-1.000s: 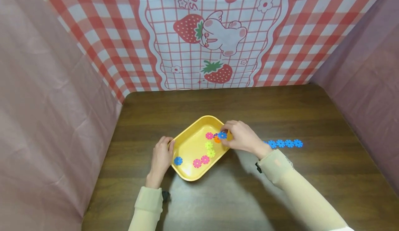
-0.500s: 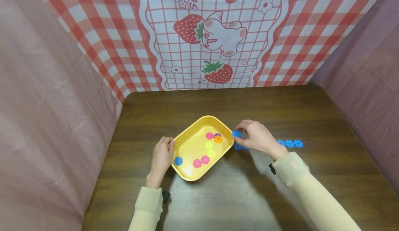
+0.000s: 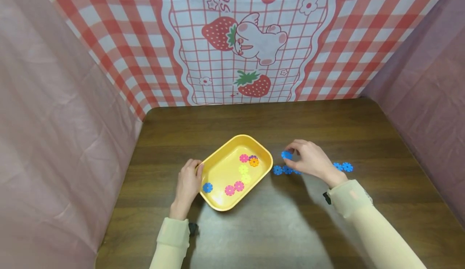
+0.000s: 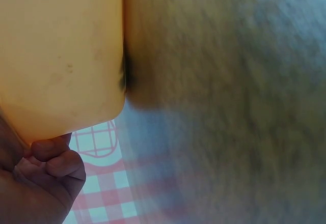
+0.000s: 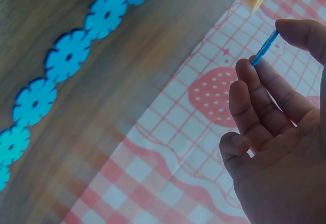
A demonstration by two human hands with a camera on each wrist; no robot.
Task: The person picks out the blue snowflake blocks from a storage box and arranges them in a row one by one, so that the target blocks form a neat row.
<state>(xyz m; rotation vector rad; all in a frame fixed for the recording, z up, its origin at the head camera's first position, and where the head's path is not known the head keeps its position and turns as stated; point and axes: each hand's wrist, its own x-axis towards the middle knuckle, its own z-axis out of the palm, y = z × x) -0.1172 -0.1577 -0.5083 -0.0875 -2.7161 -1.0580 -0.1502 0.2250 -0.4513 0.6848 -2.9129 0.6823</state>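
Note:
A yellow tray [image 3: 236, 204] lies slantwise on the table. My left hand [image 3: 188, 182] grips its left end; in the left wrist view curled fingers [image 4: 63, 158] meet the tray's edge. Beyond the tray's right end, my right hand [image 3: 308, 159] pinches a blue notched snowflake disc [image 3: 286, 155] between thumb and fingertips, above the table. That disc appears edge-on in the right wrist view [image 5: 265, 48]. Below the hand runs a row of blue snowflake discs [image 3: 277, 170], its middle hidden by hand and wrist. The right wrist view shows several of these discs [image 5: 69, 56] joined edge to edge.
Inside the tray lie a single blue disc [image 3: 208, 187], pink discs [image 3: 230, 190], yellow-green discs [image 3: 246, 178], an orange disc [image 3: 254, 162] and a purple one partly under it. A checked strawberry cloth [image 3: 250, 59] hangs behind the wooden table [image 3: 189, 128]. Pink curtains [image 3: 65, 119] flank it.
My right hand has come out of the tray and moved right with the blue disc, over the row. The row's left end is uncovered. My left hand and the tray have stayed put.

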